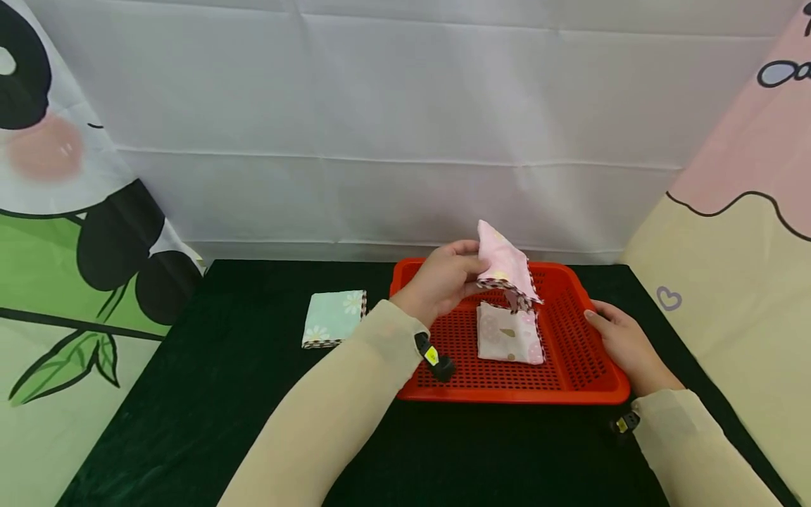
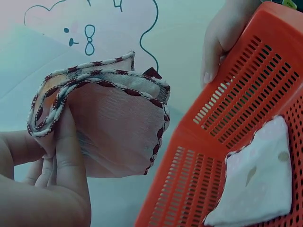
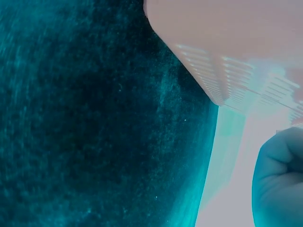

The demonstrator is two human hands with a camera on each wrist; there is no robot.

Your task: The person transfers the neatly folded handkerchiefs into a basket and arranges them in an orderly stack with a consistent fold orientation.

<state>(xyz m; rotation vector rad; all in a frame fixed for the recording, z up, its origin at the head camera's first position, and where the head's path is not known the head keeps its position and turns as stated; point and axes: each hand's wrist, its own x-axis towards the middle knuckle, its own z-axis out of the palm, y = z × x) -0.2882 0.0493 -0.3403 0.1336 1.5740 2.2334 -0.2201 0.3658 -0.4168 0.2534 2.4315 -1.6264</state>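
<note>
My left hand (image 1: pixel 446 278) pinches a folded pink handkerchief (image 1: pixel 502 257) with brown-and-white edging, held up over the back part of a red plastic basket (image 1: pixel 507 397). In the left wrist view the layers of the pink handkerchief (image 2: pixel 118 123) hang to the right of the thumb and fingers. Inside the basket lies a folded white handkerchief (image 1: pixel 503 336) with a faint print. At the basket's right side, my right hand (image 1: pixel 630 345) grips the rim; some of its fingers are hidden. The right wrist view shows part of the right hand (image 3: pixel 281 184) beside the washed-out basket wall (image 3: pixel 227 28).
A folded mint-green handkerchief (image 1: pixel 332 318) with white flowers lies left of the basket on the dark green tablecloth (image 1: pixel 253 394). White fabric (image 1: pixel 380 105) hangs behind the table, and printed fabric stands along both sides.
</note>
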